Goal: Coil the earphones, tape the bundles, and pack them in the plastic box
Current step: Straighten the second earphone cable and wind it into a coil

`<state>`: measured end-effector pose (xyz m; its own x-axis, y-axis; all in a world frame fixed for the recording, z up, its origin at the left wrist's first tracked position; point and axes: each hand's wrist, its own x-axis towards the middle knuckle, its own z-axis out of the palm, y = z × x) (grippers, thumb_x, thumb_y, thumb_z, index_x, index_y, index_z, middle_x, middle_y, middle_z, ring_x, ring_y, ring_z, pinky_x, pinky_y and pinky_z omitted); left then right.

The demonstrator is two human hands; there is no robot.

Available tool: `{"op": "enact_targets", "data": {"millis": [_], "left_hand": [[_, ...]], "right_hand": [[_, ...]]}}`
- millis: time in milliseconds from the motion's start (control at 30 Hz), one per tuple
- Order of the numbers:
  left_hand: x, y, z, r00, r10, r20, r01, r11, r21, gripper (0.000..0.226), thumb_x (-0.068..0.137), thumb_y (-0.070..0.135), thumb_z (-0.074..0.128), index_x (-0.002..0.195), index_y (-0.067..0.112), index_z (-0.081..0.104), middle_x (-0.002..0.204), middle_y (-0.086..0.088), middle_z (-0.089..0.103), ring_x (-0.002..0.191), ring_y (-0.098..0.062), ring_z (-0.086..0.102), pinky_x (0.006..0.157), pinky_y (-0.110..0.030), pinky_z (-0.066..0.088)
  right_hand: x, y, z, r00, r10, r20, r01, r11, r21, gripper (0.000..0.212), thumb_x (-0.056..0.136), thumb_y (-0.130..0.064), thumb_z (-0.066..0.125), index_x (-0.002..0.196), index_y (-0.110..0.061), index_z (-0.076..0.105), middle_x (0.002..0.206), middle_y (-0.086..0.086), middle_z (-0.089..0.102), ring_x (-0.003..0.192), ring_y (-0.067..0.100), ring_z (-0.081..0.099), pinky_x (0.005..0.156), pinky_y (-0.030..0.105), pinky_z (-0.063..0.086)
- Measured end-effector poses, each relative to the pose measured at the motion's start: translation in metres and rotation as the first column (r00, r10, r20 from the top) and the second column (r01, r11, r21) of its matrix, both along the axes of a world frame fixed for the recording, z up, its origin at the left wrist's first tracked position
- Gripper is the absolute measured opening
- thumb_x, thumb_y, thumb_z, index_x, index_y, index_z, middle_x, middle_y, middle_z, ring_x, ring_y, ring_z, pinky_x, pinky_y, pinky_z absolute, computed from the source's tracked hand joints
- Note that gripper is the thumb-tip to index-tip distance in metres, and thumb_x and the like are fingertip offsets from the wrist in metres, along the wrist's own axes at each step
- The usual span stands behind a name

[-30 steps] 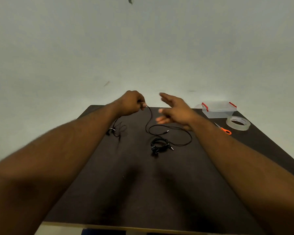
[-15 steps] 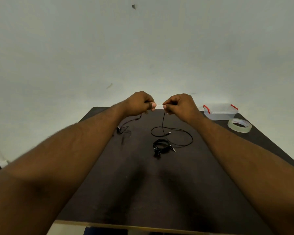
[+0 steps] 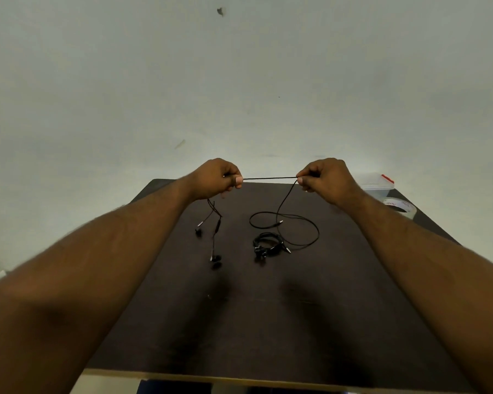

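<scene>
Head view looks down over a dark table (image 3: 268,322) set against a pale wall. Both arms reach forward above it. The left hand (image 3: 217,179) pinches a black earphone cable (image 3: 268,178) between thumb and curled fingers, and the right hand (image 3: 323,177) pinches the same cable a little further along. Between the two hands the cable runs taut and level, its long axis lying left to right across the view.

From the left hand two thin strands hang down toward the tabletop, ending in two earbuds (image 3: 215,258); one seems to touch the surface, though the picture is too small to be sure. From the right hand the rest of the cable drops and lies in one loose loop on the table, its plug pointing right.

Just in front of that loop sits one coiled earphone bundle (image 3: 268,245), resting flat. That makes two sets of earphones.

At the far right corner stands one clear plastic box (image 3: 377,184) with red latches, lid on. Just beside it, nearer the person, lies one roll of clear tape (image 3: 402,207), flat on the table.
</scene>
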<state>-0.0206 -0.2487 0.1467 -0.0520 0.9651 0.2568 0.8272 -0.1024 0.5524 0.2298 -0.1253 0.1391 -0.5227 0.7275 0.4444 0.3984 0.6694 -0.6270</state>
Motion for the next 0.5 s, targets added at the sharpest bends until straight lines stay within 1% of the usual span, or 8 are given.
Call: {"op": "enact_targets", "data": {"millis": [67,133,200,267,333,400,433,500], "left_hand": [[-0.002,-0.001,0.0,1.0,0.021,-0.009,-0.021,1.0,0.012,0.019,0.097,0.023,0.055,0.083,0.017,0.067,0.07,0.006,0.06,0.053,0.0,0.053,0.058,-0.017,0.043],[-0.003,-0.002,0.0,0.997,0.046,-0.061,-0.044,0.998,0.037,0.017,0.096,0.026,0.056,0.089,0.017,0.069,0.071,0.012,0.06,0.059,0.005,0.055,0.058,-0.014,0.039],[-0.002,-0.002,0.0,0.996,0.063,-0.069,-0.06,0.997,0.055,0.017,0.095,0.027,0.058,0.092,0.016,0.07,0.072,0.01,0.062,0.068,0.0,0.056,0.061,-0.016,0.039],[0.002,0.001,0.003,0.997,0.069,-0.045,-0.066,0.996,0.063,0.018,0.095,0.026,0.058,0.093,0.014,0.071,0.074,0.005,0.063,0.071,-0.008,0.057,0.062,-0.019,0.042],[0.011,0.004,0.006,0.997,0.067,-0.049,-0.064,0.996,0.068,0.02,0.096,0.023,0.056,0.09,0.013,0.071,0.075,0.006,0.063,0.074,-0.011,0.058,0.064,-0.019,0.043],[0.02,0.008,0.009,0.997,0.073,-0.039,-0.07,0.995,0.075,0.021,0.096,0.021,0.055,0.088,0.012,0.071,0.077,0.007,0.063,0.077,-0.012,0.058,0.065,-0.019,0.042],[0.024,0.01,0.011,0.997,0.072,-0.03,-0.069,0.995,0.071,0.02,0.095,0.02,0.055,0.087,0.012,0.072,0.078,0.007,0.064,0.077,-0.013,0.058,0.064,-0.02,0.043],[0.033,0.013,0.012,0.998,0.061,-0.017,-0.06,0.997,0.043,0.017,0.095,0.021,0.057,0.092,0.012,0.072,0.076,0.007,0.063,0.074,-0.011,0.058,0.063,-0.023,0.042]], "right_hand": [[0.0,0.003,0.0,1.0,-0.015,0.0,0.015,1.0,0.002,0.005,0.083,-0.005,0.069,0.084,-0.007,0.074,0.072,0.006,0.071,0.067,0.02,0.069,0.079,0.041,0.059],[0.003,0.007,0.0,0.999,-0.038,-0.002,0.038,0.999,-0.012,0.007,0.083,-0.006,0.069,0.081,-0.009,0.074,0.071,0.003,0.071,0.068,0.022,0.07,0.078,0.042,0.059],[0.005,0.008,-0.001,0.998,-0.059,-0.014,0.058,0.997,-0.049,0.007,0.083,-0.007,0.068,0.079,-0.01,0.073,0.072,0.004,0.071,0.068,0.022,0.071,0.077,0.043,0.06],[0.004,0.006,-0.001,0.996,-0.08,-0.029,0.075,0.987,-0.144,0.007,0.085,-0.005,0.066,0.083,-0.005,0.072,0.078,0.012,0.072,0.066,0.023,0.069,0.075,0.044,0.06],[-0.001,0.0,0.001,0.995,-0.083,0.05,0.094,0.953,-0.286,0.018,0.091,-0.003,0.06,0.106,-0.003,0.068,0.102,0.017,0.069,0.063,0.023,0.067,0.071,0.043,0.061],[-0.008,-0.012,0.003,0.987,-0.041,0.153,0.101,0.904,-0.415,0.047,0.094,-0.005,0.056,0.139,-0.011,0.047,0.136,0.014,0.05,0.063,0.025,0.067,0.068,0.042,0.061],[-0.013,-0.019,0.004,0.989,-0.009,0.146,0.074,0.892,-0.446,0.058,0.094,-0.005,0.056,0.147,-0.016,0.035,0.149,0.011,0.037,0.063,0.027,0.067,0.066,0.042,0.061],[-0.025,-0.034,0.006,0.999,0.048,0.021,-0.034,0.897,-0.44,0.071,0.091,-0.004,0.06,0.15,-0.024,0.025,0.157,0.006,0.024,0.066,0.028,0.071,0.063,0.039,0.061]]}}
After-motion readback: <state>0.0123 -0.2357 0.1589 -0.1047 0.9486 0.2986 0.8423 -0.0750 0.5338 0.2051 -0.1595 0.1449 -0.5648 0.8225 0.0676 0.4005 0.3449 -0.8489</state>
